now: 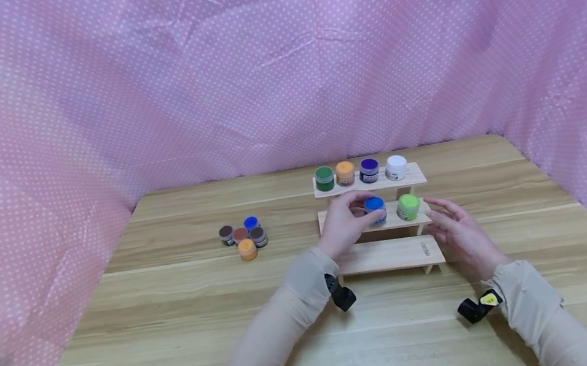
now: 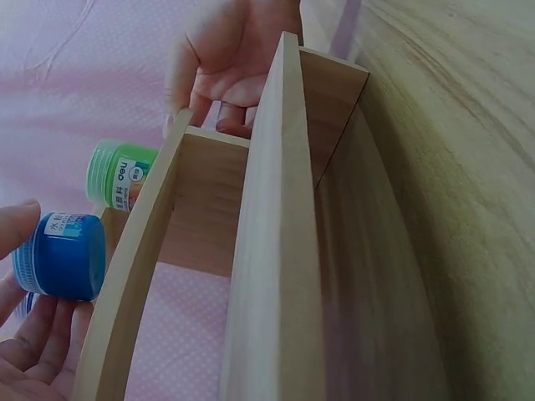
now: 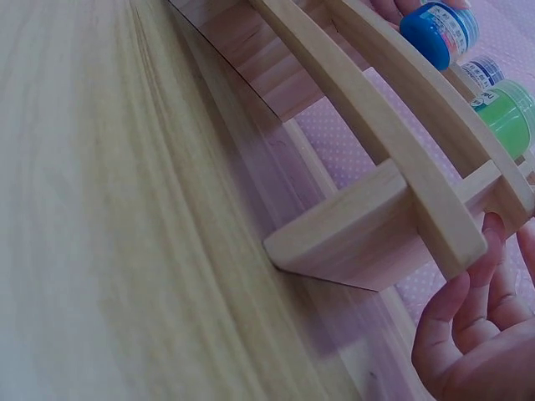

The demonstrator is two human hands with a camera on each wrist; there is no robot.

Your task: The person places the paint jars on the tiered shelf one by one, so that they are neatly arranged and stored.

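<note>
In the head view, my left hand (image 1: pixel 342 226) pinches a paint jar with a blue lid (image 1: pixel 375 204) between thumb and fingers, at the middle tier of a three-tier wooden display rack (image 1: pixel 386 255). The left wrist view shows this blue jar (image 2: pixel 71 256) tilted on its side to the camera. To its right on the same tier stands a light green paint jar (image 1: pixel 408 207). My right hand (image 1: pixel 465 239) is at the rack's right end, fingers loosely bent; its fingertips (image 3: pixel 493 225) are close against the tier ends, and whether they press there is unclear.
Green (image 1: pixel 324 179), orange (image 1: pixel 345 174), dark purple (image 1: pixel 369 171) and white (image 1: pixel 396 167) jars line the top tier. Left of the rack, several more jars, including an orange one (image 1: pixel 248 249), cluster on the wooden table (image 1: pixel 151 325). A pink dotted cloth (image 1: pixel 259 88) hangs around the table.
</note>
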